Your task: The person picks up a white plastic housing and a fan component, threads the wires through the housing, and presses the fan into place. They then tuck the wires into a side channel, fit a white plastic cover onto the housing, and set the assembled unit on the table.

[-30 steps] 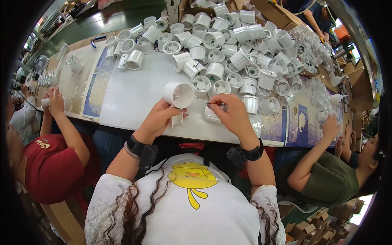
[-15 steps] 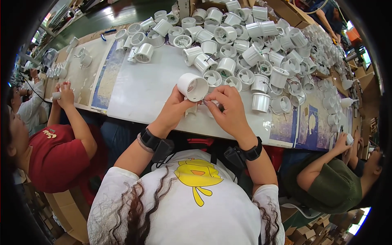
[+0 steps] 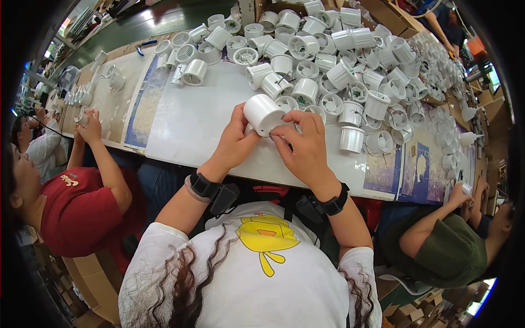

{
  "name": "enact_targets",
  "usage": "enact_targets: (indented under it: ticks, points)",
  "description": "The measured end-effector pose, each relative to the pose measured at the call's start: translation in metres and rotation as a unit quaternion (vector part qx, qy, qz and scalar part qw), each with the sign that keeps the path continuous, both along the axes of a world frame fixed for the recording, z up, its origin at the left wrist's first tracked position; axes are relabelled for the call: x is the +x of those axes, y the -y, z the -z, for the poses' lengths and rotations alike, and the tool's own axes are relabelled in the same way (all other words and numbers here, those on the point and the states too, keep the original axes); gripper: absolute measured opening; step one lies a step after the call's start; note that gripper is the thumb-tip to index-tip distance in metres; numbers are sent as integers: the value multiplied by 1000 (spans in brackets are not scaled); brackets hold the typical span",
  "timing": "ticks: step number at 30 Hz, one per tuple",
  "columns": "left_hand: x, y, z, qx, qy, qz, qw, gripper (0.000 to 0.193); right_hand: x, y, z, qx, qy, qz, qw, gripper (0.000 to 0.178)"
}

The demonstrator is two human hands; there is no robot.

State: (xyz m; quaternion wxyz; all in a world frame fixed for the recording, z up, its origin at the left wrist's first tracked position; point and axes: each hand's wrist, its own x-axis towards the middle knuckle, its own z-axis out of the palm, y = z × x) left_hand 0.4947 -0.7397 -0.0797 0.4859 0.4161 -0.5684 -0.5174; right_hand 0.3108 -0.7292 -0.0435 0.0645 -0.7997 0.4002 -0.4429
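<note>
Left fingers (image 3: 239, 116) grip a smooth, glossy white plastic cylinder (image 3: 261, 111).

The head view looked out from the left of 2 fisheye cameras worn side by side on the person's head. It faced steeply down and forward, upright. The person's white T-shirt (image 3: 240, 300) filled the near part at close range; the left hand (image 3: 234, 143) and right hand (image 3: 303, 146) fell near the middle, over the worktable (image 3: 186, 117). Beyond them it reached past a heap of white cylindrical housings (image 3: 342, 75) on the far side. Its wide spread caught a red-shirted co-worker (image 3: 82, 216) at left and a green-shirted co-worker (image 3: 448, 251) at right, darkening toward the corners.
</note>
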Motion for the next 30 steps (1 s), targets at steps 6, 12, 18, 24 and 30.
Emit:
enact_targets:
  ticks: [6, 12, 18, 24, 30]
  points:
    - [-1, 1, -1, 25, 9, 16, 1000, 49, 2, 1, 0, -3, -11, 16, 1000, 19]
    - [-3, 0, 1, 31, -6, 22, 999, 50, 3, -5, 1, 23, -20, 49, 998, 23]
    - [-3, -2, -3, 39, -33, 27, 998, 51, 3, 2, 1, 20, 8, 32, 999, 20]
    - [2, -5, 0, 64, -12, 29, 997, 48, 0, 7, 0, 48, -19, 5, 999, 15]
    - [9, -5, -11, 138, -10, 62, 988, 45, -3, 11, 0, 89, -14, -58, 994, 15]
